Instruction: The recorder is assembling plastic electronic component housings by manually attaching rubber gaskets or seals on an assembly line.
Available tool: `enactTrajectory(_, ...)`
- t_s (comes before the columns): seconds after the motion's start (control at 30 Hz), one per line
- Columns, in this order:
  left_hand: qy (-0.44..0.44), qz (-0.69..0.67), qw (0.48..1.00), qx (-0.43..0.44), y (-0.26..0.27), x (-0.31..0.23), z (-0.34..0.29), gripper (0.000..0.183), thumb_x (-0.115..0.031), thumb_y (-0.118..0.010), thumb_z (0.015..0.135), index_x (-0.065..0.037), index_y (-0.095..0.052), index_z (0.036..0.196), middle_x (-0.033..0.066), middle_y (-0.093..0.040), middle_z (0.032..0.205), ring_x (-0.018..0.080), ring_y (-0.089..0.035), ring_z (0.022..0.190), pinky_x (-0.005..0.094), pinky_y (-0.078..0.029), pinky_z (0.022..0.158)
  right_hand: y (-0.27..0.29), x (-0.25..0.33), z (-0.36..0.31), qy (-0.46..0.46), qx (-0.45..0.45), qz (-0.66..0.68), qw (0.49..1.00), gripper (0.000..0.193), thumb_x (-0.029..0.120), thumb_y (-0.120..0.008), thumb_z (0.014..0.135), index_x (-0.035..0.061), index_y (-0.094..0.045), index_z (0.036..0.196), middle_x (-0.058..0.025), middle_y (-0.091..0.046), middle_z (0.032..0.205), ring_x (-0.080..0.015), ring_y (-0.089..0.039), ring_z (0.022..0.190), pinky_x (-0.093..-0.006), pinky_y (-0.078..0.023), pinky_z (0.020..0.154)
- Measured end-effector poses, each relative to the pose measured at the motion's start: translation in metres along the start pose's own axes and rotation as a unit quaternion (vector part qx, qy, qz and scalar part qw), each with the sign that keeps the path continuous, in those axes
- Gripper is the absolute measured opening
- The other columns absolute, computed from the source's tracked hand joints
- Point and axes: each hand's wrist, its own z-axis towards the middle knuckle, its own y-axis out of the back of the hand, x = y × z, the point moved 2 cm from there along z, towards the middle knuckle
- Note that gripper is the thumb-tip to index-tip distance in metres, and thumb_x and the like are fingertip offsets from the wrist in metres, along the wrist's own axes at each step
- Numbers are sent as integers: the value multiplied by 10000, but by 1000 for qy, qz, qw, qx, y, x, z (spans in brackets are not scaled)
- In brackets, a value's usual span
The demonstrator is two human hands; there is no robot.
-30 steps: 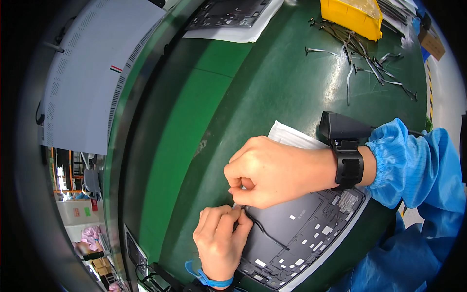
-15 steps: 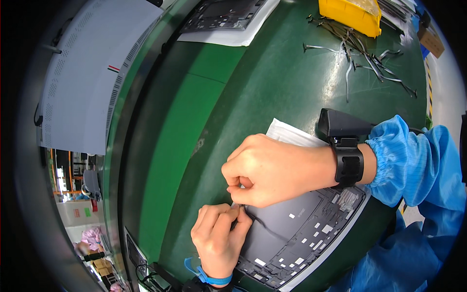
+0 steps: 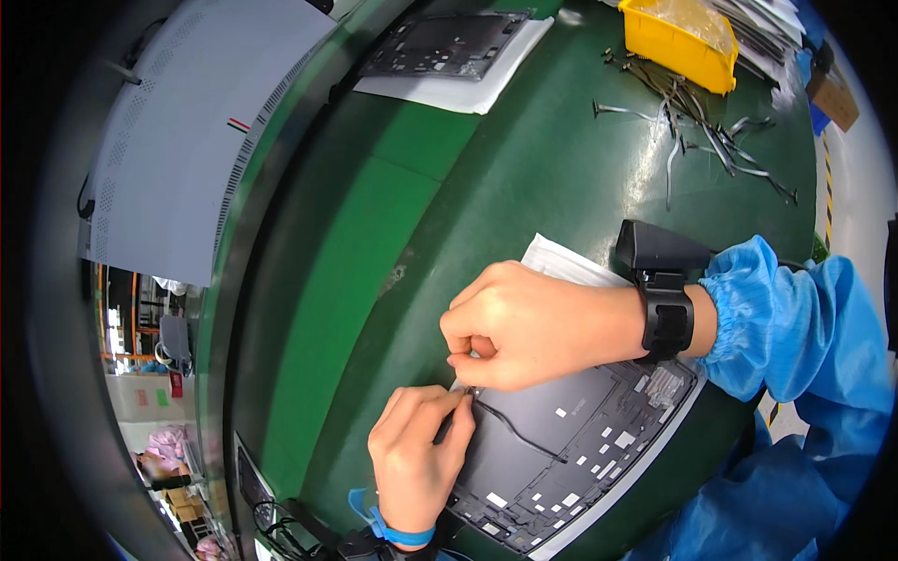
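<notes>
A dark grey laptop-type cover panel (image 3: 547, 425) with several small white patches lies on a white padded sheet (image 3: 566, 264). Across it runs a thin dark flat cable (image 3: 514, 431), one end free on the panel. The other end reaches the fingertips of my left hand (image 3: 414, 453), pinched together at the panel's far left edge. Right beside them my right hand (image 3: 519, 323) is closed, fingers curled down at the same edge. Whatever its fingertips hold is hidden beneath the hand. A black strap with a small device circles my right wrist; a blue band circles the left.
A black wedge-shaped device (image 3: 659, 245) stands behind my right wrist. Farther back lie several loose cables (image 3: 716, 136) by a yellow bin (image 3: 678, 47). Another dark panel (image 3: 444, 45) rests on white padding at the far side. A large grey machine housing (image 3: 201, 140) stands at left.
The view has shifted slightly. My left fingers have straightened a little and drawn left, and more of the cable shows, lying along the panel. Both hands stay together at the panel's edge.
</notes>
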Motion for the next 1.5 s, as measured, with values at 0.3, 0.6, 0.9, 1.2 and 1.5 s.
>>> enactTrajectory(0.3,30,1,999,-15,5,5,-10,183,76,-819,727,22,-754,889,112,-731,859,257,-713,751,337,-565,672,-3,2,-3,104,56,-98,988,123,95,-704,749,1,-696,669,-138,-623,693,-352,-638,619,-456,-504,553)
enactTrajectory(0.6,0,20,999,-30,4,3,-8,203,92,-821,699,20,-744,873,95,-698,828,254,-668,714,347,-524,620,-5,0,-5,126,64,-160,977,131,69,-791,727,54,-666,692,-54,-565,745,-269,-637,674,-404,-498,549)
enactTrajectory(0.9,10,45,997,-62,-7,-3,-9,187,89,-807,668,33,-688,801,107,-689,808,263,-655,687,346,-513,612,-8,6,-7,157,65,-206,964,210,94,-765,751,57,-581,656,-59,-504,721,-255,-589,645,-402,-474,516)
enactTrajectory(1.2,55,-15,995,-83,-7,4,-10,148,72,-808,686,21,-703,778,101,-690,796,269,-665,706,367,-532,608,-8,8,-2,124,88,-174,973,134,98,-696,761,-7,-668,682,-143,-611,689,-347,-662,664,-462,-525,592)
enactTrajectory(1.5,88,-34,992,-83,-3,6,-21,143,51,-824,708,19,-749,826,97,-701,803,263,-666,709,358,-534,620,-7,6,-5,122,85,-136,979,130,59,-687,746,-25,-644,657,-153,-602,684,-367,-641,648,-475,-525,589)
